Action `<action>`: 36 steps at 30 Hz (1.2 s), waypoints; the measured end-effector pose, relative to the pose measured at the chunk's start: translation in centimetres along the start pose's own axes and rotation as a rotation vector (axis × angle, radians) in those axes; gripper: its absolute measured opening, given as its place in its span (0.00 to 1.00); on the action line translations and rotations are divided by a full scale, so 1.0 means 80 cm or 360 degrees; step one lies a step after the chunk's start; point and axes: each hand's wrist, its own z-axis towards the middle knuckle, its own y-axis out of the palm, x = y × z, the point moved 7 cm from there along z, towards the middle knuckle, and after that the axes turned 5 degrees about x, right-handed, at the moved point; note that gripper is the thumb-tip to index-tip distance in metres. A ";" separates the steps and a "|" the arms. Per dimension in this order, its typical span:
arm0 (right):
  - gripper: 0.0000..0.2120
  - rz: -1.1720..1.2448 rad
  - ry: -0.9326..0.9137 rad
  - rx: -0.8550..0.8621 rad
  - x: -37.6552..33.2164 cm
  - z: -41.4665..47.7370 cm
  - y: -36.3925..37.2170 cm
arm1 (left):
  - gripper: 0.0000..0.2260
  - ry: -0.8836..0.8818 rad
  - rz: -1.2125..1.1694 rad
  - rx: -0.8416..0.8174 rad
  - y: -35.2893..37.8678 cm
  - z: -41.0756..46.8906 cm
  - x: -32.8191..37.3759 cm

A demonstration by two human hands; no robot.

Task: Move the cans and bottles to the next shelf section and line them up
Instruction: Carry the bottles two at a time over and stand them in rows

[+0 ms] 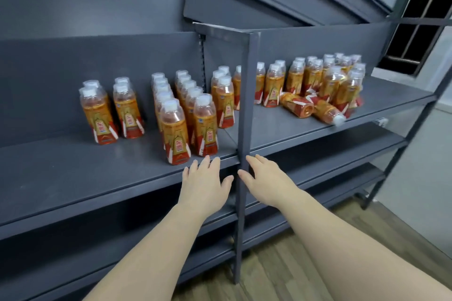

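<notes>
Two bottles [297,105] lie toppled right of the post [245,105], likely full, rigid and slick, best gripped round the waist, while left hand [205,179] and right hand [263,178] hover spread, empty, beside it.

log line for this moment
left hand open, empty | right hand open, empty | both near shelf edge | two toppled bottles, right section

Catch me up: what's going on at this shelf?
A person is sorting orange-labelled clear plastic bottles with white caps on a dark grey metal shelf. The left hand and right hand are open and hold nothing, at the shelf's front edge on either side of the grey upright post. Left of the post the bottles stand in rows. Right of it is a loose cluster, with two bottles lying on their sides.
</notes>
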 end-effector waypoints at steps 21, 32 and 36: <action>0.31 0.0089 0.0109 0.0034 0.270 0.079 -0.131 | 0.30 0.0054 0.0001 -0.0113 0.074 0.123 0.269; 0.32 -0.0122 0.0003 -0.0007 0.272 0.199 -0.142 | 0.30 0.0053 0.0058 -0.0068 0.089 0.248 0.264; 0.32 -0.0152 -0.0044 0.0037 0.264 0.245 -0.150 | 0.29 0.0038 0.0043 -0.0014 0.083 0.290 0.248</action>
